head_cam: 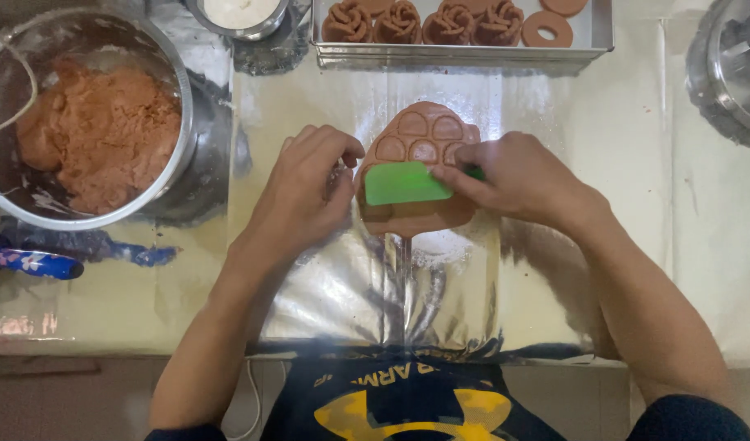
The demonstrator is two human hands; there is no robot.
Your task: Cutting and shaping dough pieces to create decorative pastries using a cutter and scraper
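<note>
In the middle of the frame a flat sheet of brown dough [420, 175] lies on a shiny foil sheet [375, 286] spread over the tabletop [701, 229]. Round cuts are pressed into the upper part of the dough. The right hand [518, 180] grips a green plastic scraper [403, 183] by its right end, fingers pinched on it, and lays the blade flat across the middle of the dough. The left hand [305, 192] rests just left of the dough, fingers curled, its fingertips touching the dough's left edge; whether it pinches a bit of dough I cannot tell.

At the upper left stands a large metal bowl [175, 155] with a heap of the same brown dough [101, 135] inside. Along the top edge sits a metal tray [465, 53] holding shaped brown pieces, some rose-like [399, 23] and some ring-shaped [548, 29]. Beside it, at top centre-left, is a small metal bowl [242, 31] of something white. A blue flowered handle [32, 263] lies at the left edge, and another metal vessel [730, 73] shows at the upper right corner.
</note>
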